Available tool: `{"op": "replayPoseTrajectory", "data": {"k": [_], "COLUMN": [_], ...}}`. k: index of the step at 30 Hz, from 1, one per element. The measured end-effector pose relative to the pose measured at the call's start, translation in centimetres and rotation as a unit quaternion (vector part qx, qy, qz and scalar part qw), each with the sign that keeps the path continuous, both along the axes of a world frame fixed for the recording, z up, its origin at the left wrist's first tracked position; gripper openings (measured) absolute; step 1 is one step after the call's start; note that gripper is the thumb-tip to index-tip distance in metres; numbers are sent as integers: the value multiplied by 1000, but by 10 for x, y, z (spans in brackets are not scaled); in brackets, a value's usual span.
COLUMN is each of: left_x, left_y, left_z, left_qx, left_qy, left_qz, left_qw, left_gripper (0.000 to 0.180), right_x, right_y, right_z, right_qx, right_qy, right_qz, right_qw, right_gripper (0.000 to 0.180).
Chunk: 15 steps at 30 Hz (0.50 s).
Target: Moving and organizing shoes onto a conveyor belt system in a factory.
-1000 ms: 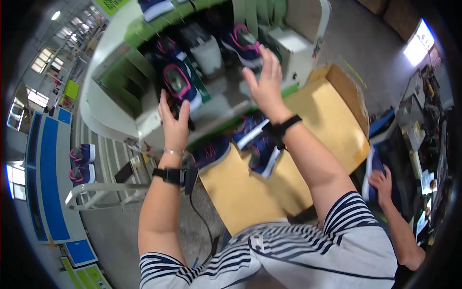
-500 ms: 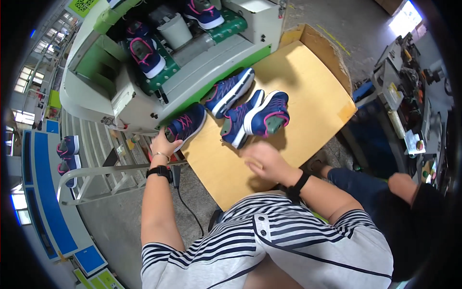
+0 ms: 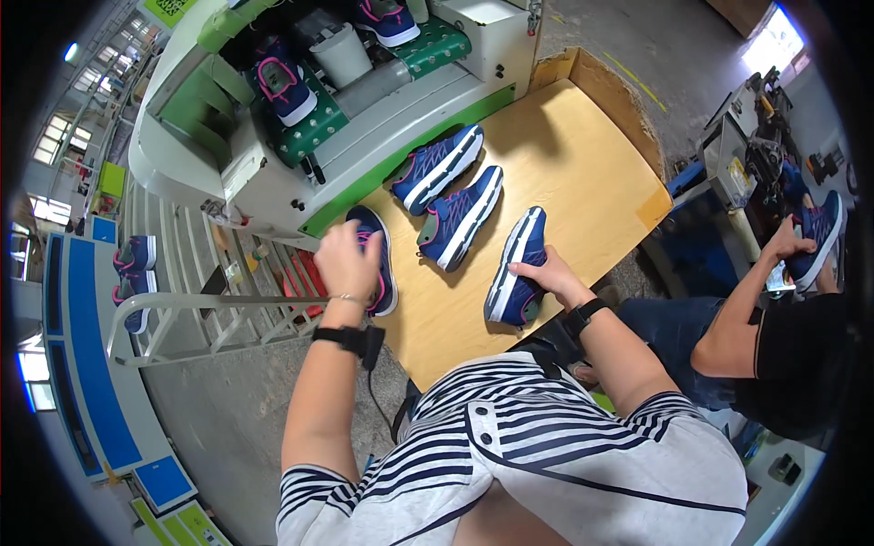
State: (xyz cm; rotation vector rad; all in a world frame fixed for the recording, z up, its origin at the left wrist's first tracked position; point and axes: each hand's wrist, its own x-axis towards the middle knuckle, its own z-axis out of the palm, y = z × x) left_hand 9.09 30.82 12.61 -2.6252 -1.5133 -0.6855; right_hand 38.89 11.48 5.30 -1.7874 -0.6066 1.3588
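Observation:
Several navy running shoes with pink trim and white soles lie on a tan board. My right hand (image 3: 553, 276) is closed around one shoe (image 3: 521, 246) at the board's near right, thumb against its sole, which faces left. My left hand (image 3: 346, 262) is over the left side of another shoe (image 3: 385, 273) at the board's left edge. Its fingers are blurred and partly hidden, so I cannot tell whether it grips that shoe. Between my hands, a shoe (image 3: 462, 218) rests tipped with its sole to the right. Behind it is another tipped shoe (image 3: 440, 168).
A machine (image 3: 382, 114) with green studded belts stands beyond the tan board (image 3: 583, 182), with more shoes (image 3: 284, 89) on it. Cardboard (image 3: 628, 100) edges the board's far right. A metal rail (image 3: 218, 300) is at left. To the right, a co-worker's hand (image 3: 790, 238) holds a shoe.
My right hand has taken a shoe from the middle group and brought it nearer, sole turned left. The left shoe has swung round and moved nearer; my left hand has moved right and is over it.

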Motion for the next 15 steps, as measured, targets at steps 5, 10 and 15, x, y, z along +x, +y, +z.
{"op": "replayPoseTrajectory", "data": {"k": [5,10,15], "left_x": [82,88,127], "left_y": [-4,-18,-78], "left_z": [-52,-117,-87], "left_qx": [-343,-414,-311], "left_qy": [-15,-321,-196], "left_qz": [23,-30,-13], "left_qw": [939,851,930], "left_gripper": [72,90,110], "right_x": [12,11,-36], "right_y": [-1,-9,-10], "right_z": [-6,12,-31], "right_qx": [-29,82,130], "right_qy": [-236,-327,-303], "right_qz": [-42,-63,-121], "right_qw": [970,939,936], "right_gripper": [78,77,100]}}
